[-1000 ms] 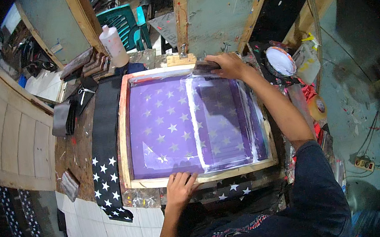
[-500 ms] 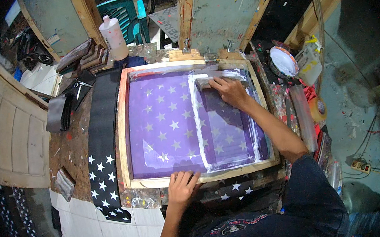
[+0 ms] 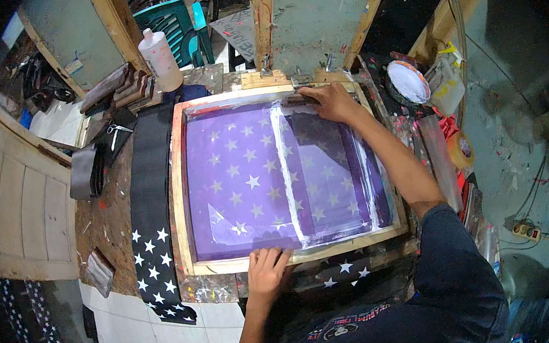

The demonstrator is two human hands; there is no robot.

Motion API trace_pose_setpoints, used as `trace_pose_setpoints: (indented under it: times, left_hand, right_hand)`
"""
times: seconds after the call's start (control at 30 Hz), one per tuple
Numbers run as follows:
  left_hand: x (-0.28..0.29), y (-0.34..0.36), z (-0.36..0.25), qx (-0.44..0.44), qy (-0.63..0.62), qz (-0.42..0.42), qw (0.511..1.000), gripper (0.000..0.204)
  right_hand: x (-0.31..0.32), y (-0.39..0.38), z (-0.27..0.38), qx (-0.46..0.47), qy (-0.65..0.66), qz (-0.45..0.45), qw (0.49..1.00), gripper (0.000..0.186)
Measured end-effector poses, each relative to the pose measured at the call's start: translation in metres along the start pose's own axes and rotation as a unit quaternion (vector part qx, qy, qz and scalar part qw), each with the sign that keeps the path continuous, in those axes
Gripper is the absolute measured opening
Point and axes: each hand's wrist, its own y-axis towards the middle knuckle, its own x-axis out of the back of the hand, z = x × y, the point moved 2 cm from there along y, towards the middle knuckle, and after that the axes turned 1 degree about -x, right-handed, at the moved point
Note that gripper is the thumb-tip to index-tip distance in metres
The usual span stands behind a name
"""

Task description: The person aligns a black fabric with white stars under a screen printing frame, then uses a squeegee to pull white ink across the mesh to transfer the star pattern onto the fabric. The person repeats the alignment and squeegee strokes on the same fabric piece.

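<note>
A wooden-framed printing screen (image 3: pixel 179 181) with purple mesh and a star pattern lies in front of me. My left hand (image 3: pixel 268 272) has its fingers curled over the near rail of the frame. At the far rail, my right hand (image 3: pixel 335 103) is closed on a squeegee (image 3: pixel 295 102), mostly hidden under the fingers. Streaks of white ink (image 3: pixel 292 190) run down the mesh, bounding a darker band on the right half. Black fabric with white stars (image 3: pixel 345 268) shows below the near rail.
Left of the frame lies a black strip with white stars (image 3: pixel 148 211). Scissors (image 3: pixel 119 128), a plastic bottle (image 3: pixel 160 59) and a stained block (image 3: pixel 101 273) surround it. At right are a tub of white ink (image 3: pixel 407 82) and a tape roll (image 3: pixel 461 149). Clamps (image 3: pixel 266 66) stand behind the frame.
My right hand has moved up to the far rail with the squeegee. The white ink line near the far edge has been wiped thinner. My left hand stays on the near rail.
</note>
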Motion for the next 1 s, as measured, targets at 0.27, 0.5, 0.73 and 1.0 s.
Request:
trace_pose_setpoints:
  times: [0.27, 0.5, 0.73, 1.0]
  left_hand:
    - [0.002, 0.002, -0.002, 0.011, -0.019, 0.002, 1.0, 0.046]
    - [0.004, 0.0, -0.002, 0.023, -0.021, 0.016, 0.999, 0.045]
    - [0.003, 0.002, -0.004, 0.046, -0.033, 0.026, 0.998, 0.049]
    - [0.017, 0.038, -0.033, 0.081, -0.144, 0.021, 0.986, 0.068]
  right_hand:
    - [0.021, 0.008, -0.01, 0.037, -0.041, 0.024, 0.998, 0.051]
    - [0.033, -0.02, 0.005, 0.04, 0.049, 0.032, 0.997, 0.048]
    - [0.07, -0.174, 0.108, 0.033, 0.162, 0.051, 0.985, 0.039]
    - [0.058, -0.25, 0.175, 0.048, 0.047, 0.103, 0.992, 0.046]
